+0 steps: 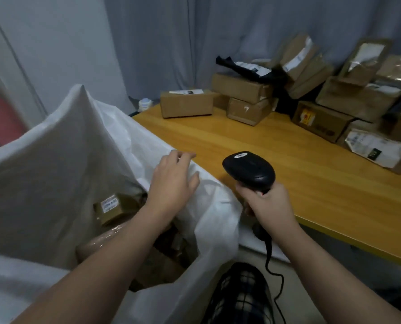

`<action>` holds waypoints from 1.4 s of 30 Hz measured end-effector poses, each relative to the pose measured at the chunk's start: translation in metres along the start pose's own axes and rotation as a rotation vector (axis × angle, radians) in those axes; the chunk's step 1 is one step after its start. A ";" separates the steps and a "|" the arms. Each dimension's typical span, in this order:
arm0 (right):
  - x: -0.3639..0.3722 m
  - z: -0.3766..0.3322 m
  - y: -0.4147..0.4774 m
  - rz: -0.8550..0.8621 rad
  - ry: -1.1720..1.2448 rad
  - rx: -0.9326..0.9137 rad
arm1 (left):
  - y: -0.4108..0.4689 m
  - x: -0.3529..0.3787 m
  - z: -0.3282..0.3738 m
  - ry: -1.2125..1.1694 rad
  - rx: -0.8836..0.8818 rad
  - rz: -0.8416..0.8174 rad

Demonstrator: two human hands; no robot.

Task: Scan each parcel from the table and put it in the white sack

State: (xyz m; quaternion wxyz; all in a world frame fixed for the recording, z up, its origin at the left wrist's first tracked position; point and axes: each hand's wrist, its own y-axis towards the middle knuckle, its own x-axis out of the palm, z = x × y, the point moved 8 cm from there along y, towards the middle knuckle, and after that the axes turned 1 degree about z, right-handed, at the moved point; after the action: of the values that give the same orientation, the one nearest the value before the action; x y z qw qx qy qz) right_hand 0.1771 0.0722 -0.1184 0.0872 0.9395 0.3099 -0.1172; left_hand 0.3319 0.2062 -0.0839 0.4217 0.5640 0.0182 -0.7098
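A large white sack (54,148) stands open at the left, beside the table. Several brown parcels lie inside it, among them a small labelled box (115,208). My left hand (172,177) hovers over the sack's right rim with relaxed fingers and holds nothing. My right hand (268,203) grips the handle of a black barcode scanner (249,170) above the table's near edge; its cable hangs down. More cardboard parcels are piled at the back and right of the wooden table (253,146), the nearest to the sack being a labelled box (186,103).
A black poly bag (244,67) lies on top of the stacked boxes. A flat parcel with a white label (377,150) sits at the table's right. Grey curtains hang behind. My checked trouser leg (239,298) shows below, next to the scanner cable.
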 end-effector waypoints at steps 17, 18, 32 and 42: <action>-0.342 0.002 -0.002 0.549 0.451 0.077 | 0.088 0.100 0.335 -0.273 0.397 -0.206; -0.353 0.006 0.007 0.559 0.482 0.090 | 0.097 0.114 0.343 -0.291 0.376 -0.233; -0.423 0.050 0.139 0.596 0.551 0.221 | 0.197 0.237 0.433 -0.637 0.021 -0.538; -0.427 0.034 0.078 0.659 0.436 -0.035 | 0.143 0.150 0.412 -0.452 0.417 -0.077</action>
State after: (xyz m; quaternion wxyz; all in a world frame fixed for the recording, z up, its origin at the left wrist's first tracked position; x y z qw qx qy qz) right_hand -0.1148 -0.2378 -0.0264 0.0684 0.9899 0.0049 0.1245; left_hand 0.0953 -0.1792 0.0078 0.2629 0.4650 -0.2007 -0.8212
